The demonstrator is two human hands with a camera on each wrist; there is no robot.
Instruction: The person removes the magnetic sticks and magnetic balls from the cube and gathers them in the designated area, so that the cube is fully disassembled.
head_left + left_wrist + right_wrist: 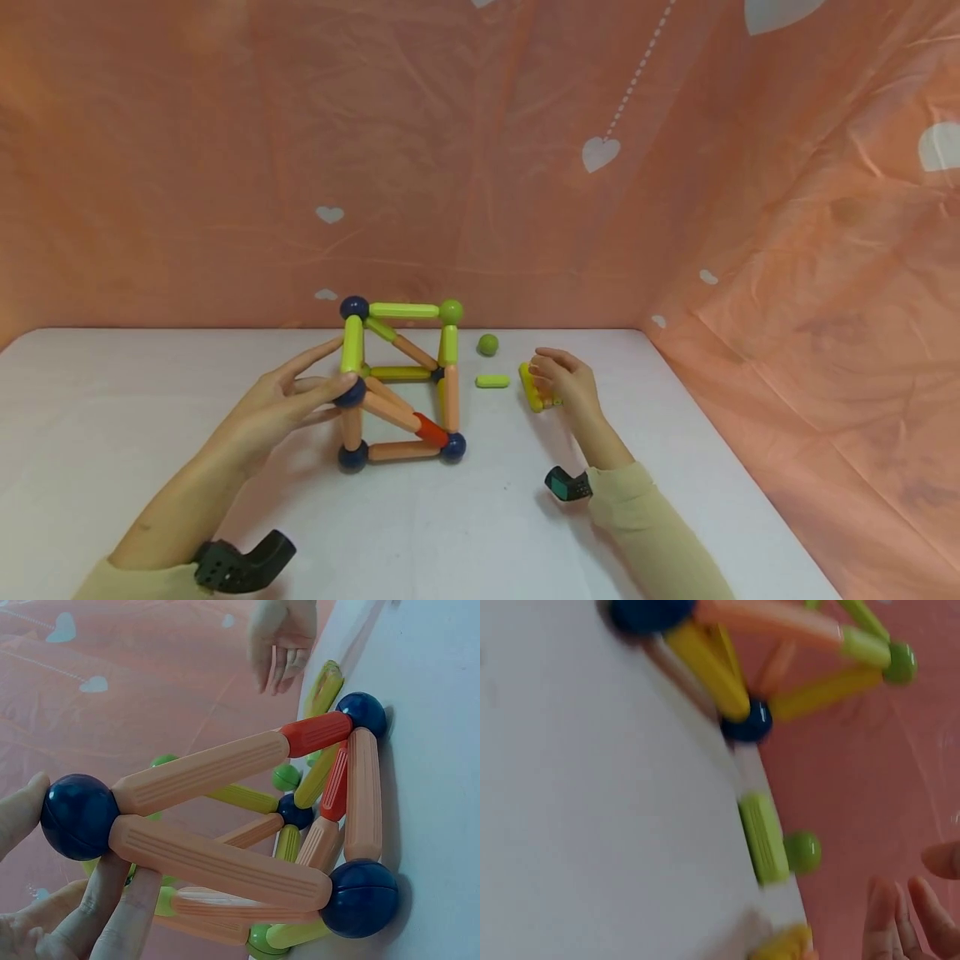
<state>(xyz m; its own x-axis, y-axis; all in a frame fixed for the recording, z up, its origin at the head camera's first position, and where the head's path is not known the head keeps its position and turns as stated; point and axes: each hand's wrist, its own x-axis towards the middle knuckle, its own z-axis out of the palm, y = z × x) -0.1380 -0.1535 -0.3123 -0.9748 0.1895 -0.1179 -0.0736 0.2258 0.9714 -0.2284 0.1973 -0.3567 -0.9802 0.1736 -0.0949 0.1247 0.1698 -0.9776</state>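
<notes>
Right hand loose above the yellow sticks; green stick to its left.

Right hand [572,385]: fingers relaxed, nothing seen in them. Yellow sticks [529,388] just below and left of the fingers, outer one running near-to-far. Green stick [492,381] lies crosswise, left-to-right, between frame [405,451] and yellow sticks; right hand nearer. Left hand [283,400] pinches the frame's upper near-left blue ball [79,817], thumb against fingers.
</notes>
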